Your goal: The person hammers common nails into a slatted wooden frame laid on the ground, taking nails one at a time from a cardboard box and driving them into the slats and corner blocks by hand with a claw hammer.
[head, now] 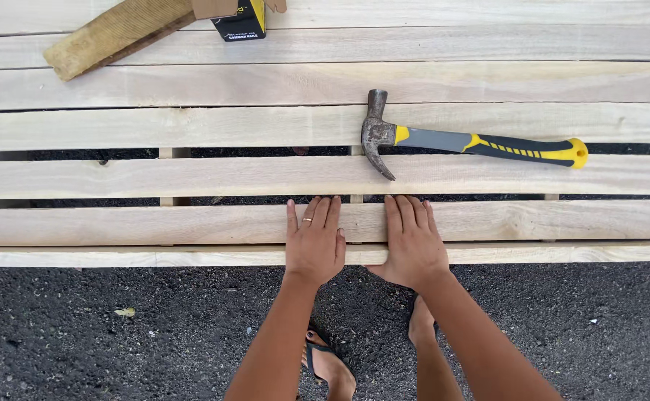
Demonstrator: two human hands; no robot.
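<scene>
My left hand (pixel 314 239) lies flat, palm down, on the nearest pale wooden plank (pixel 154 225), a ring on one finger. My right hand (pixel 412 239) rests flat on the same plank just beside it, the two hands nearly touching. Both hands hold nothing. A claw hammer (pixel 459 140) with a rusty head and a grey, black and yellow handle lies across the planks a little beyond my right hand, head to the left.
Several long pale planks (pixel 154 126) lie side by side with dark gaps between them. A rough weathered board (pixel 109 37) and a small black and yellow box (pixel 241 24) sit at the far left. Dark gravel ground (pixel 102 327) and my sandalled feet (pixel 330 364) are below.
</scene>
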